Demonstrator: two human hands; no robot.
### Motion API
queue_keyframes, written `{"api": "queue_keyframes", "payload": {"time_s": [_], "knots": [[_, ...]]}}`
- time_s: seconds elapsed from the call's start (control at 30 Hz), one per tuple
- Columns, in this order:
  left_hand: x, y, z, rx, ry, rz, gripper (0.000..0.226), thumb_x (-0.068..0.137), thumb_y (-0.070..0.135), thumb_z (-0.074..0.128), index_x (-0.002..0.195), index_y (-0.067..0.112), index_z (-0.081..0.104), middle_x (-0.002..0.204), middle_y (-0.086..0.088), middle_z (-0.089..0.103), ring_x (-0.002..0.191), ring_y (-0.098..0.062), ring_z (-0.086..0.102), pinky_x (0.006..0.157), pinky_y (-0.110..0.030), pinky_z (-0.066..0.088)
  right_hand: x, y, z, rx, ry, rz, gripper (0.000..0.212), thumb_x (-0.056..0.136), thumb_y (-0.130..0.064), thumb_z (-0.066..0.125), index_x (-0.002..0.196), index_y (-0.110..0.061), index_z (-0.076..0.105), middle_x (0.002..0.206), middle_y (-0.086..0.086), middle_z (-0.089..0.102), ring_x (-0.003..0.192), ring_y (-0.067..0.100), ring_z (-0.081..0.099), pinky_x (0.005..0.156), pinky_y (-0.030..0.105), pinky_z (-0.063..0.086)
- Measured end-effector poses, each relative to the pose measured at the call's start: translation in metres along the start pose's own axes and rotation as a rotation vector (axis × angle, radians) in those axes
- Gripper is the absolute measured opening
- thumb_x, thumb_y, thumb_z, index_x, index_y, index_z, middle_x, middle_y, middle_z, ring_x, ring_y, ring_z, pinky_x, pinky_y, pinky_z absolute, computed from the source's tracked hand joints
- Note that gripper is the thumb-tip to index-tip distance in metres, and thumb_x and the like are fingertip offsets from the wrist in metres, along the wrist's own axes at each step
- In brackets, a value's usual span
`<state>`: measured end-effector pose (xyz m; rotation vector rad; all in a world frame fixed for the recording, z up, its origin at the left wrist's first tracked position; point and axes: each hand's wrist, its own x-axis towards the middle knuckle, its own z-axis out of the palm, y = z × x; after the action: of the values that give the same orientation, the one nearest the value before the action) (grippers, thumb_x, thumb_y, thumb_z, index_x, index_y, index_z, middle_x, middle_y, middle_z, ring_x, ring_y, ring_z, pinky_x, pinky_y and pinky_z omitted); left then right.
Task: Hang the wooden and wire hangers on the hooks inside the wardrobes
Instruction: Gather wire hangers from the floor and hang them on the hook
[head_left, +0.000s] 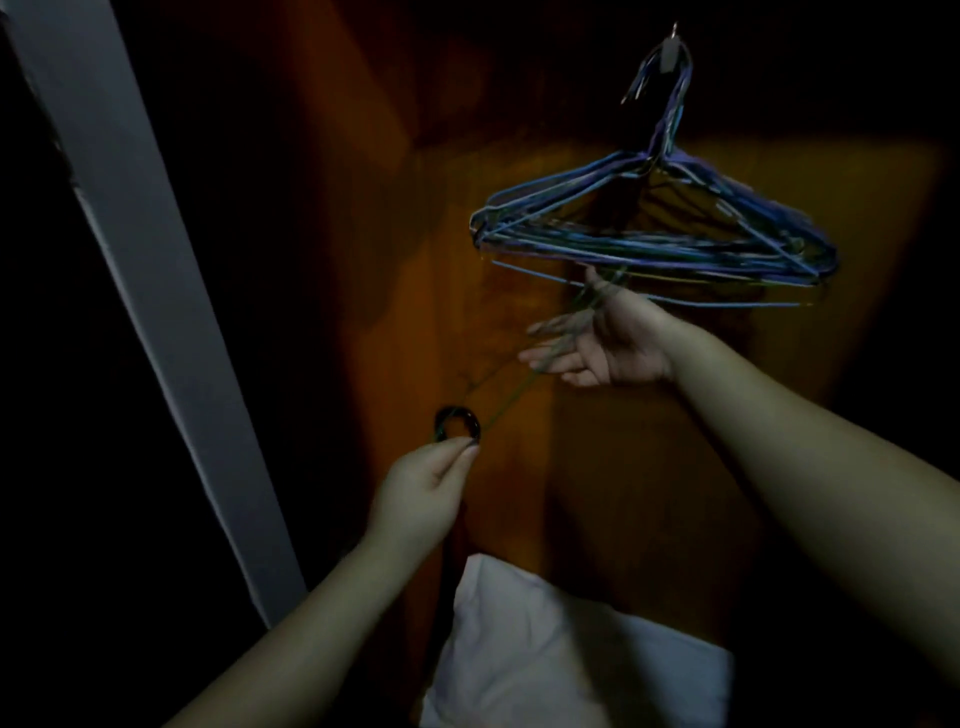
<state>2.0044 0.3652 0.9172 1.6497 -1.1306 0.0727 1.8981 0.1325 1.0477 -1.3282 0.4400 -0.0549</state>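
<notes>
A bundle of blue and purple wire hangers (660, 234) hangs from a metal hook (672, 39) high on the brown wardrobe wall. My left hand (426, 483) pinches the dark curled hook of a green wire hanger (457, 423). That hanger's thin wires run up and right, blurred, across my right hand (602, 338). My right hand is under the bundle, palm up with fingers spread, and the green wires lie over its fingers. The far end of the green hanger is lost against the bundle.
The inside of the wardrobe (363, 234) is dim brown wood. A grey door edge (135, 270) slants down the left side. A white pillow or folded cloth (561, 654) lies at the bottom, between my forearms.
</notes>
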Motion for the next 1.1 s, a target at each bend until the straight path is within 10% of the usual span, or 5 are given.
{"api": "queue_keyframes", "payload": {"time_s": [0.27, 0.63, 0.97, 1.1], "knots": [[-0.026, -0.058, -0.024, 0.39, -0.274, 0.185, 0.048, 0.093, 0.047, 0.039, 0.107, 0.018, 0.074, 0.098, -0.001, 0.074, 0.089, -0.02, 0.069, 0.071, -0.033, 0.056, -0.013, 0.035, -0.013, -0.13, -0.235, 0.125, 0.074, 0.06, -0.053, 0.086, 0.119, -0.011, 0.07, 0.116, 0.012, 0.07, 0.093, 0.019, 0.072, 0.071, 0.034, 0.06], [-0.036, -0.076, -0.024, 0.494, -0.653, 0.053, 0.032, 0.1, 0.038, 0.045, 0.103, 0.017, 0.069, 0.093, -0.001, 0.068, 0.087, -0.016, 0.06, 0.078, -0.04, 0.05, -0.003, 0.091, 0.053, -1.603, 0.21, 0.037, 0.043, 0.093, -0.046, 0.058, 0.126, -0.017, 0.055, 0.106, 0.004, 0.064, 0.089, 0.017, 0.06, 0.07, 0.025, 0.047], [-0.039, -0.08, -0.024, 0.54, -0.583, 0.163, 0.033, 0.1, 0.04, 0.044, 0.12, 0.022, 0.064, 0.11, 0.006, 0.06, 0.106, -0.013, 0.052, 0.085, -0.032, 0.045, 0.002, 0.149, 0.034, -1.449, 0.419, -0.187, 0.031, 0.103, -0.034, 0.041, 0.11, -0.013, 0.062, 0.081, 0.004, 0.058, 0.07, 0.017, 0.051, 0.062, 0.033, 0.038], [-0.03, -0.069, -0.035, 0.511, -0.122, 0.272, 0.033, 0.095, 0.034, 0.045, 0.102, 0.014, 0.071, 0.101, -0.001, 0.063, 0.098, -0.019, 0.055, 0.086, -0.038, 0.045, -0.005, 0.152, 0.03, -1.422, 0.367, -0.16, 0.029, 0.103, -0.036, 0.04, 0.111, -0.019, 0.063, 0.082, -0.002, 0.057, 0.076, 0.017, 0.053, 0.067, 0.034, 0.041]]}}
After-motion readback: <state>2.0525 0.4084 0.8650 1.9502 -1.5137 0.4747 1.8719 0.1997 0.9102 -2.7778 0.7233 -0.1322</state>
